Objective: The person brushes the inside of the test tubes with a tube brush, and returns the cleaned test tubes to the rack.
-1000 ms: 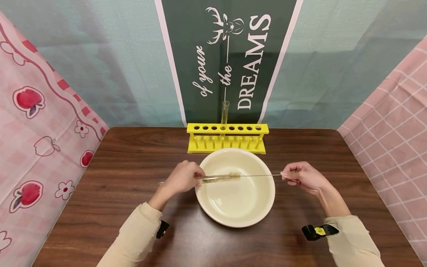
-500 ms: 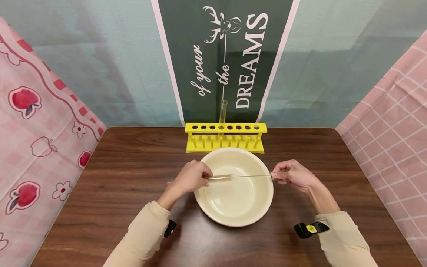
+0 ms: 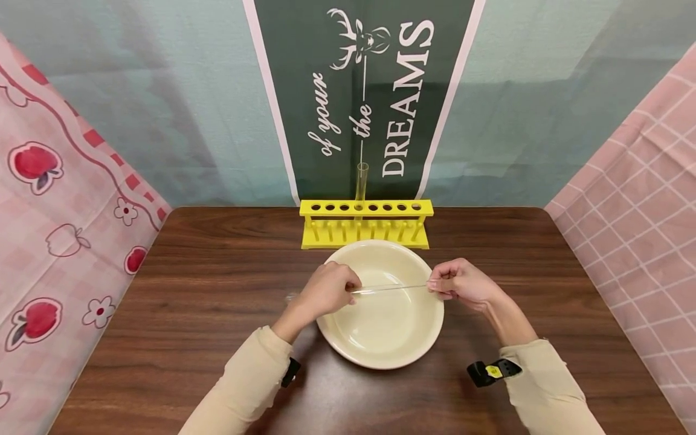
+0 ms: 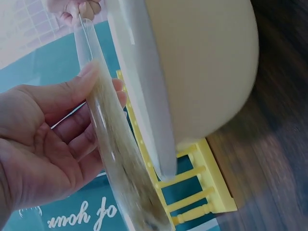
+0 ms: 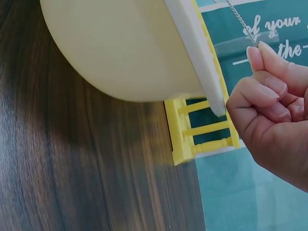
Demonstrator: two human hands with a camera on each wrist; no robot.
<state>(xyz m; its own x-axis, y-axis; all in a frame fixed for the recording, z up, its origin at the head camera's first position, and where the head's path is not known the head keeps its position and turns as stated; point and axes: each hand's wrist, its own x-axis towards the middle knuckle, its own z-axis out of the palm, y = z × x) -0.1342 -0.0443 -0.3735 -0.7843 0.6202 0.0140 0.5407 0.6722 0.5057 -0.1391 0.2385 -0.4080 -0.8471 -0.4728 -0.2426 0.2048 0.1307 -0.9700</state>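
My left hand [image 3: 328, 290] grips a clear glass test tube [image 4: 99, 113] between thumb and fingers, over the left part of a cream basin [image 3: 380, 365]. The tube lies roughly level, its mouth toward my right hand [image 3: 462, 283]. Inside it sits a test tube brush; its tan bristles [image 4: 137, 185] show through the glass in the left wrist view. Over the basin's right rim, my right thumb and forefinger pinch the end of the brush's twisted wire handle [image 5: 239, 18]. In the head view my left hand covers the bristles.
Behind the basin stands a yellow test tube rack [image 3: 367, 208] with one upright glass test tube [image 3: 361, 181] in it. A brown wooden table [image 3: 228, 260] lies underneath. Patterned cloths hang at the back and both sides.
My right hand has moved left and my left hand right, so they are closer together. The brush has slid deeper into the tube; its bristles no longer stick out of the mouth.
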